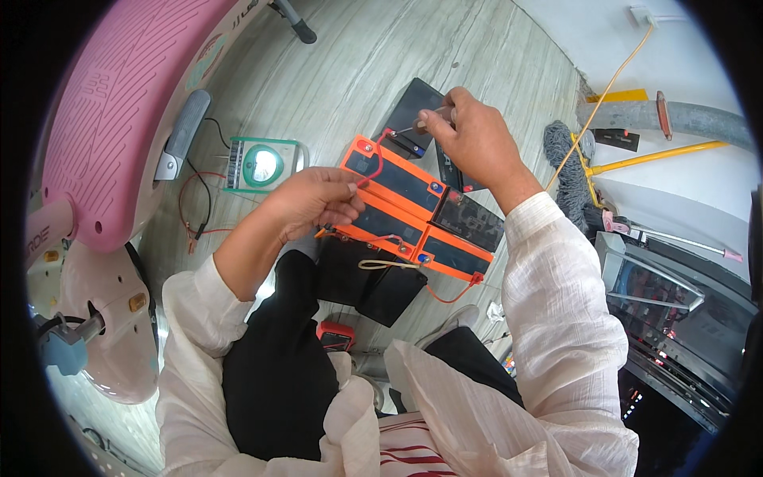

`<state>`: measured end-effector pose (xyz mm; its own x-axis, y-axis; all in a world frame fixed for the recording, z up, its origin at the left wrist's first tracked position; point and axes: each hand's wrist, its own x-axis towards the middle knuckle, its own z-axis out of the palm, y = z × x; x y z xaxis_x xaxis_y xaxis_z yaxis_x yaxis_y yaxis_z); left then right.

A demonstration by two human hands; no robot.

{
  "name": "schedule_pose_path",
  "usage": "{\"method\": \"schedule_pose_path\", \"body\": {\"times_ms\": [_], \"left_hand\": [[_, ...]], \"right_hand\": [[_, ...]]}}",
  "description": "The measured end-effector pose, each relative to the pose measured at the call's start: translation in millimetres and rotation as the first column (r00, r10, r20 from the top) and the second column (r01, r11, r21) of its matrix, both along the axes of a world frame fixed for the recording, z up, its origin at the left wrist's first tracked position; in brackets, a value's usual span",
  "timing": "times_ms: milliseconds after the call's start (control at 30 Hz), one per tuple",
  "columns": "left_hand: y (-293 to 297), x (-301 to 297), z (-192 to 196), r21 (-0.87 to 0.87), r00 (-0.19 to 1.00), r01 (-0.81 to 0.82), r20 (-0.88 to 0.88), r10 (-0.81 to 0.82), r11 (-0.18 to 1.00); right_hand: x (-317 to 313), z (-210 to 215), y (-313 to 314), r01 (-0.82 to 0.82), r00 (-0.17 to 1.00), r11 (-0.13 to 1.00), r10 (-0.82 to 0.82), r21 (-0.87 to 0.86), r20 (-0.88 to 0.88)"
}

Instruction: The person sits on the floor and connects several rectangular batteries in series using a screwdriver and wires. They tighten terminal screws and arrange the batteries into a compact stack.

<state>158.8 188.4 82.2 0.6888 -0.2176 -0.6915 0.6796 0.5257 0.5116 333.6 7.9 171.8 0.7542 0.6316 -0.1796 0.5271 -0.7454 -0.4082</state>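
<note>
My right hand (481,139) is closed around the handle of a screwdriver (404,129). Its thin shaft points left to a terminal on a black battery (417,99) at the far end of the group. A short red wire (379,163) runs from that terminal to my left hand (322,199), whose fingers pinch it. Below the wire lie several orange-and-black batteries (401,181), set close together. Another black battery (470,219) adjoins them on the right. A beige wire loop (375,265) and a red wire (449,300) are at the near side.
A green-framed tester with a round dial (263,165) and its leads lie left. A pink scooter (119,103) stands at the far left. More black batteries (338,274) and a red device (336,334) are near my legs. At right are a grey mop (563,159) and a glass-topped machine (660,278).
</note>
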Motion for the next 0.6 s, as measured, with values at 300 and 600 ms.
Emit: {"method": "schedule_pose_path", "body": {"times_ms": [300,600], "left_hand": [[-8.0,3.4,6.7,0.084,0.990,0.091,0.096,-0.098,0.992],[-10.5,2.3,7.2,0.122,0.989,0.088,0.103,-0.101,0.989]], "right_hand": [[-14.3,-5.8,-11.0,-0.088,0.995,0.996,0.088,0.006,0.047],[14.5,-6.3,2.3,-0.094,0.989,0.995,0.095,-0.020,0.114]]}}
